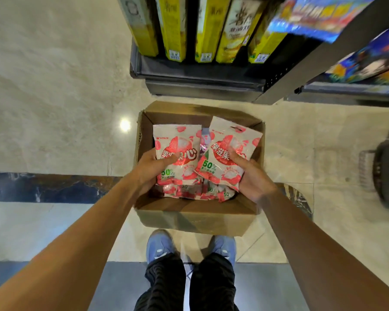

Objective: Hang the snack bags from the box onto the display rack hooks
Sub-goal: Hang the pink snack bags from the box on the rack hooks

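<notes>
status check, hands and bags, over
Left hand grips one bag, right hand another. Both over box. Nothing blocking.

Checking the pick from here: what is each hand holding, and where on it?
Left hand grips the left snack bag at mid-left edge; right hand grips the right snack bag at lower right.

Two snack bags (177, 151) held up, more below uncounted; one box (195, 217); five yellow cartons (173, 30); two hands (152, 167).

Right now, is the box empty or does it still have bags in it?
Not empty. Beneath the two bags held by the left hand and right hand, more bags lie inside the box.
</notes>
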